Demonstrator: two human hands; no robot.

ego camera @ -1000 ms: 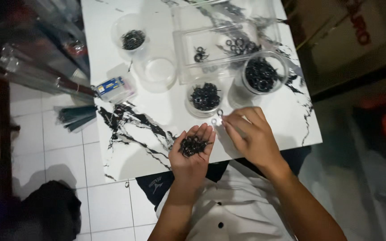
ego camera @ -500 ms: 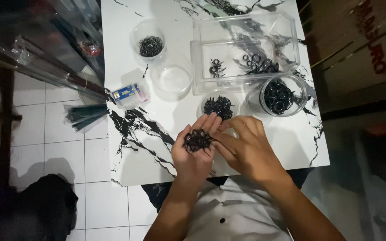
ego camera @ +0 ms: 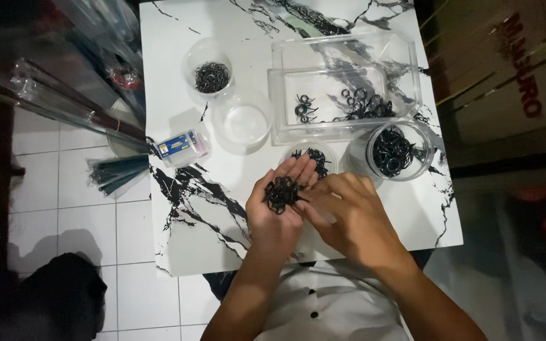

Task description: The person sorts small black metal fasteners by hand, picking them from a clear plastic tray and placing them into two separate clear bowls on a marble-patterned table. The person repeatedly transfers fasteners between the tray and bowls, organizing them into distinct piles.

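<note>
My left hand (ego camera: 277, 211) is cupped palm up over the white marble table (ego camera: 191, 208), holding a heap of small black rings (ego camera: 281, 191). My right hand (ego camera: 349, 218) reaches in from the right, its fingertips touching the heap's edge. Whether it pinches a ring is hidden. Just beyond the hands stands a small clear cup with black rings (ego camera: 314, 158).
A clear rectangular tray (ego camera: 342, 88) holds scattered black rings. To its right front is a round cup full of rings (ego camera: 394, 151). An empty clear cup (ego camera: 242, 121), another cup with rings (ego camera: 210, 72) and a small blue-labelled box (ego camera: 181, 145) lie left. Tiled floor lies left of the table.
My right hand has moved from a spot above the table near the small cup onto the heap in my left palm. The view shifted, so the table sits higher and to the right.
</note>
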